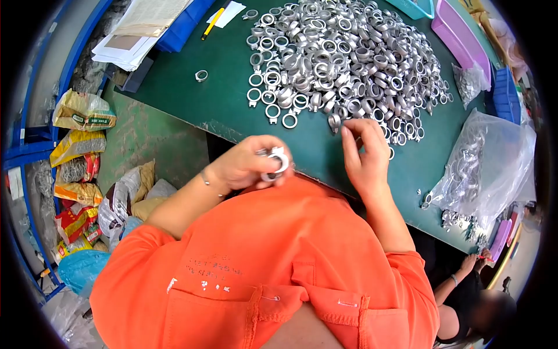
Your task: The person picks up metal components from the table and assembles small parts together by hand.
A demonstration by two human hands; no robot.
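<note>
My left hand is closed around metal rings, held over the front edge of the green table. At the near edge of a large heap of silvery metal rings, my right hand has its thumb and index finger apart. Its fingertips are close to a ring standing at the heap's edge; whether they touch it I cannot tell. A single ring lies apart on the left of the table.
A yellow marker and papers lie at the back left. On the right are a pink basket, a blue bin and a clear plastic bag. Sacks fill the left. Another person's arm shows at lower right.
</note>
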